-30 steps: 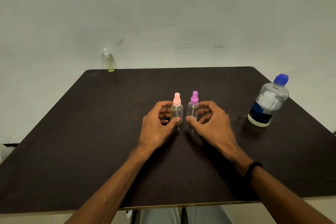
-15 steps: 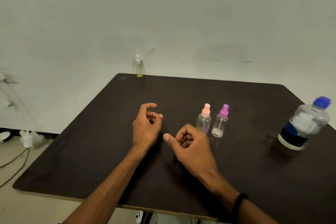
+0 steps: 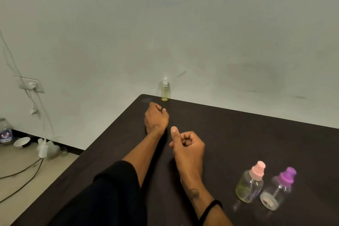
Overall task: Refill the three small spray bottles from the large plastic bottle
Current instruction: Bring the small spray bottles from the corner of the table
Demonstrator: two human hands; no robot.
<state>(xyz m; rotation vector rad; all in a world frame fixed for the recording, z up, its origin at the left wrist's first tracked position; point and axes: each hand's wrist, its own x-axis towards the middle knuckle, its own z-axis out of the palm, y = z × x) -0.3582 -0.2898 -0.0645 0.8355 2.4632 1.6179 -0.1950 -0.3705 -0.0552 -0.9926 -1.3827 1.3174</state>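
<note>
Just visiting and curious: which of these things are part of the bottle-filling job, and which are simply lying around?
Part of the job:
- white-capped spray bottle at the table's far edge
- pink-capped spray bottle
- purple-capped spray bottle
- left hand, reaching toward the white-capped one

Lying about:
- bowl on the floor
- floor bottle
- cables
- wall socket

Plain home room: bare wall (image 3: 201, 24), wall socket (image 3: 31, 85), dark table (image 3: 238, 134).
</note>
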